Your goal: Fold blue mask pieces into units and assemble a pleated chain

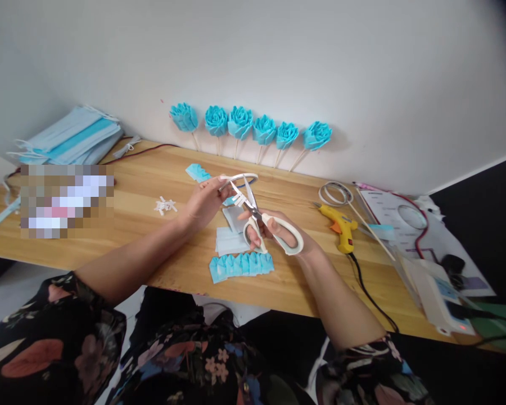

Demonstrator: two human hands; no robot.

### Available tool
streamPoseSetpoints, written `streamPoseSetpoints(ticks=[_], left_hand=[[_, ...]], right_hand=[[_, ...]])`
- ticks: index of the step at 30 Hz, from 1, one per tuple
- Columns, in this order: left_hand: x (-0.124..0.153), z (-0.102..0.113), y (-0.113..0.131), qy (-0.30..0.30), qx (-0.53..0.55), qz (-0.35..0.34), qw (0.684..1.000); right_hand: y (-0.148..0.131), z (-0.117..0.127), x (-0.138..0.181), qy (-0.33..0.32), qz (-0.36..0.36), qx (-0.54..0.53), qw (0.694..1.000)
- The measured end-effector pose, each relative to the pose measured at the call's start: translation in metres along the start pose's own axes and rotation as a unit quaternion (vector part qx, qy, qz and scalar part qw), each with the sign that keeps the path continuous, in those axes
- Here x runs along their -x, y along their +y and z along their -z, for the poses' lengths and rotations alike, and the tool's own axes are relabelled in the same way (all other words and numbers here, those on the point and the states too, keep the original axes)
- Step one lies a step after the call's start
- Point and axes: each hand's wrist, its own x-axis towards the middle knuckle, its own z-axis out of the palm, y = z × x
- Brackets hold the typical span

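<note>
Folded blue strip (pixel 241 264) lies below scissors (pixel 261 220).

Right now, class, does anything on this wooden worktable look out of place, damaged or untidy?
Little stands out. Small white cut scraps lie loose on the wooden table. The yellow glue gun lies on its side, cord trailing over the front edge. No spills or damage show.

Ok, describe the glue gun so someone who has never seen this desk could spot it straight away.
Start at the wooden desk along the white wall. Just right of the right hand holding the scissors lies the glue gun. It is the only yellow thing there, with an orange trigger and a black cord trailing toward the desk's near edge.
</note>
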Motion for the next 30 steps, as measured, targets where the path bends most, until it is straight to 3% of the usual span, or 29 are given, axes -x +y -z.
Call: streamPoseSetpoints(ticks=[19,30], left_hand=[[0.011,-0.009,-0.002,0.041,0.000,0.004,0.999],[0.012,-0.009,-0.005,0.048,-0.020,-0.021,0.998]], right_hand=[[0.002,-0.013,-0.006,0.044,-0.008,-0.041,0.998],[0.015,-0.003,-0.004,0.051,-0.013,-0.086,0.995]])
